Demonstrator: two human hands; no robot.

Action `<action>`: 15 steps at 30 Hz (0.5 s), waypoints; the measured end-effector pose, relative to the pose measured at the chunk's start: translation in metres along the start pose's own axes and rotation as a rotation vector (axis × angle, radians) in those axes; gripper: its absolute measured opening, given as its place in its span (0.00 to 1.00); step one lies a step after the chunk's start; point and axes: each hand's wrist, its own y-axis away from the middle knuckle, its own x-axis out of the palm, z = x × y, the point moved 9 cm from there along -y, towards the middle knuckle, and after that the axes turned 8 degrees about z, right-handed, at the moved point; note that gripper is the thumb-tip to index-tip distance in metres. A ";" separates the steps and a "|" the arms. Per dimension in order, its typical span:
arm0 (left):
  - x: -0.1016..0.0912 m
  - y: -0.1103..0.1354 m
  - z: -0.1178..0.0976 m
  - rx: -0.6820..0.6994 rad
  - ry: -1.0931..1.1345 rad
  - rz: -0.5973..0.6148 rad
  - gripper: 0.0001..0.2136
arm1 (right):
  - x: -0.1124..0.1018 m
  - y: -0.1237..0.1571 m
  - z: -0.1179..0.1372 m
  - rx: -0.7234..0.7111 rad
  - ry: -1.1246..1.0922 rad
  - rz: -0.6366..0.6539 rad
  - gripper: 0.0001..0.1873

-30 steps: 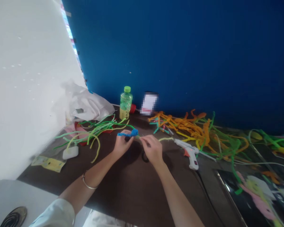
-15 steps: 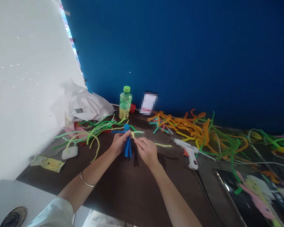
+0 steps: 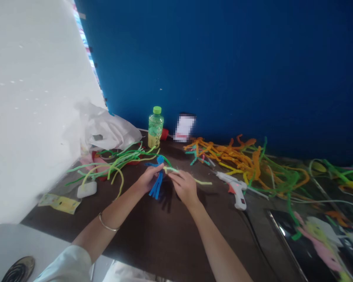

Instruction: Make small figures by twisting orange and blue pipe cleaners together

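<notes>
Between the thumb and fingers of my left hand (image 3: 148,178) is a blue pipe-cleaner figure (image 3: 155,187), with a round blue top and several strands hanging down. A pale yellow-green pipe cleaner (image 3: 171,169) runs from the figure's side to my right hand (image 3: 186,188), whose fingers are pinched on it. Both hands are closed, close together above the dark table. A yellow-green strand (image 3: 204,183) shows to the right of my right hand; whether it belongs to the held piece I cannot tell.
Loose green pipe cleaners (image 3: 117,162) lie at left, by a white case (image 3: 87,189) and a plastic bag (image 3: 114,129). Behind the hands stand a bottle (image 3: 155,129) and a phone (image 3: 184,128). At right are orange pipe cleaners (image 3: 229,150), a glue gun (image 3: 237,190) and its cord.
The blue figure has tilted, its hanging strands swinging left and its top shifting slightly right. My right hand has moved a little to the right, and more of the pale pipe cleaner shows between the hands.
</notes>
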 end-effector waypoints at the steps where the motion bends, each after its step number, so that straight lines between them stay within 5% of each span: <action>1: 0.001 0.000 0.001 -0.021 -0.005 0.017 0.12 | 0.000 0.000 0.000 -0.001 0.003 0.005 0.10; 10: 0.002 0.000 0.001 -0.017 -0.221 0.042 0.12 | -0.012 -0.001 -0.012 0.061 -0.048 -0.006 0.11; 15: 0.009 0.002 -0.014 0.094 -0.557 0.059 0.11 | -0.014 0.000 -0.019 0.085 0.006 -0.008 0.12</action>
